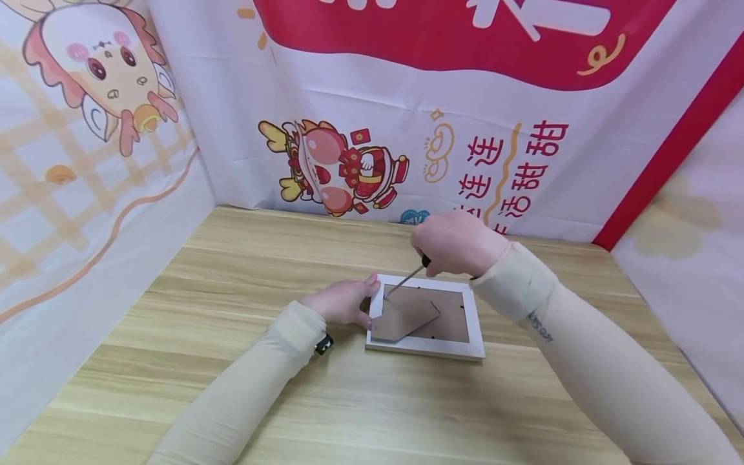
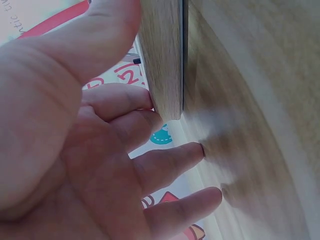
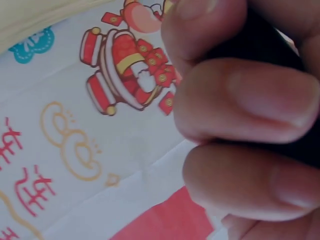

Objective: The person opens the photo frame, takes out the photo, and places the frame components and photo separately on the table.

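Note:
A white picture frame (image 1: 427, 351) lies back side up on the wooden table. Its brown backing (image 1: 454, 313) carries a flap-like stand (image 1: 401, 323), and small dark tabs sit along the edges. My left hand (image 1: 340, 302) grips the frame's left end, thumb toward the near side. The left wrist view shows the thumb and fingertips at the frame's edge (image 2: 162, 55). Above the frame, my right hand (image 1: 459, 244) holds a screwdriver (image 1: 407, 278), fingers curled round its black handle (image 3: 262, 42). The slanting metal shaft has its tip at the backing's upper left corner, by a tab.
The wood-grain table (image 1: 232, 284) extends around the frame on all sides. Behind it hangs a printed cloth (image 1: 232, 129) with cartoon figures and red lettering; more cloth walls stand at left and right. A small black object (image 1: 324, 343) sits at the left wrist.

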Motion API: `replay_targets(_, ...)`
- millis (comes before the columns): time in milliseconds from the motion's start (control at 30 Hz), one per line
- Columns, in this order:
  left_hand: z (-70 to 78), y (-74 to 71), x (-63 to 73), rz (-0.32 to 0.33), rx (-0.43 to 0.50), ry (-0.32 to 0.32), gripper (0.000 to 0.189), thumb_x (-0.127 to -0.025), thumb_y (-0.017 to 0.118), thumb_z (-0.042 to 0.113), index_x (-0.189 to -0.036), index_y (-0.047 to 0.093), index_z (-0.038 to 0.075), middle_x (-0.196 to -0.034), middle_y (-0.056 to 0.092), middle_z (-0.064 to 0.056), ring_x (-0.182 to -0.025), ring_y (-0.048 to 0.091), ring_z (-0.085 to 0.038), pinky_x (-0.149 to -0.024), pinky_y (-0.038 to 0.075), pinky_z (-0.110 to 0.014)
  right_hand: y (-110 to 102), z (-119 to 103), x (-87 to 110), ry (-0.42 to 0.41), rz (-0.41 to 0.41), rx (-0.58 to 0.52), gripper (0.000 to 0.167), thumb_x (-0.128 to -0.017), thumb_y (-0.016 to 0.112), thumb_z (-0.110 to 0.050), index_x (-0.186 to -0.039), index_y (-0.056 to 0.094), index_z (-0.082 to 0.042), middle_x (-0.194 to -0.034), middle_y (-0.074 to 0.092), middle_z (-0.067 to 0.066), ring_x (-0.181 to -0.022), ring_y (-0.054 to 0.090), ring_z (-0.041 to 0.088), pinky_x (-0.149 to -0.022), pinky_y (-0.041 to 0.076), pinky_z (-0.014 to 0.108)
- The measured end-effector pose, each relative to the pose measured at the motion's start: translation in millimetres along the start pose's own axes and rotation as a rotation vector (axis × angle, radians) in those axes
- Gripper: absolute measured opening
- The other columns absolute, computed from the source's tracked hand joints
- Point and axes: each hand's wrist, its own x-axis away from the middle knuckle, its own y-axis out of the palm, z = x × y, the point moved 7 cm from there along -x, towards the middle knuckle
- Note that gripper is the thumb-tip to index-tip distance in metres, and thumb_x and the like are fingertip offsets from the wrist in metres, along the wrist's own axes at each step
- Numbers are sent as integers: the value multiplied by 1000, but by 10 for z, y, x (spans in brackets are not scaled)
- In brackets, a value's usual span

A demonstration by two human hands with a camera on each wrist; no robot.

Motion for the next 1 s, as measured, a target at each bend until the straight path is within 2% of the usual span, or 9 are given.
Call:
replay_targets(200, 0, -1, -10, -14, -37, 2, 94, -84, 80, 26, -156, 24, 5, -161, 21, -10, -142, 34, -26, -115, 28, -40, -91, -266, -24, -6, -35, 132, 18, -79, 86, -25, -85, 72, -15, -70, 62, -3, -62, 58, 16, -56, 54, 30)
replay_targets(367, -10, 6, -20, -24, -34, 0, 95, -84, 80, 27, -156, 23, 5, -162, 20, -9, -142, 34, -25, -115, 28, -39, -122, -352, -52, -4, -37, 169, 15, -79, 85, -24, -85, 72, -16, -66, 61, -3, -61, 56, 16, -53, 52, 29)
replay_targets(500, -19, 8, -25, -21, -36, 4, 93, -84, 81, 27, -156, 25, 6, -162, 20, -8, -143, 33, -25, -115, 28, -39, -91, -217, -26, 22, -56, 77, 21, -78, 86, -26, -85, 69, -15, -73, 62, -3, -67, 59, 17, -61, 54, 32)
replay_targets(667, -37, 21, -16, -15, -28, 14, 91, -84, 81, 25, -155, 27, 7, -162, 19, -8, -142, 34, -24, -115, 29, -37, 80, 105, 56, 76, -77, -138, 18, -81, 84, -27, -82, 68, -17, -77, 63, -4, -74, 59, 18, -69, 52, 36)
replay_targets(833, -17, 17, -3, -16, -30, 30, 90, -85, 80, 24, -155, 28, 5, -162, 17, -10, -142, 34, -26, -114, 30, -37, 290, 353, 183, 73, -42, -296, 10, -83, 82, -24, -86, 74, -18, -82, 66, -5, -75, 60, 16, -72, 53, 37)
replay_targets(1000, 21, 12, 11, -18, -40, 39, 90, -85, 80, 26, -155, 27, 6, -163, 16, -9, -143, 30, -26, -115, 28, -36, 437, 498, 296, 49, 19, -350, 8, -83, 82, -23, -88, 76, -21, -84, 67, -7, -75, 62, 11, -73, 54, 38)
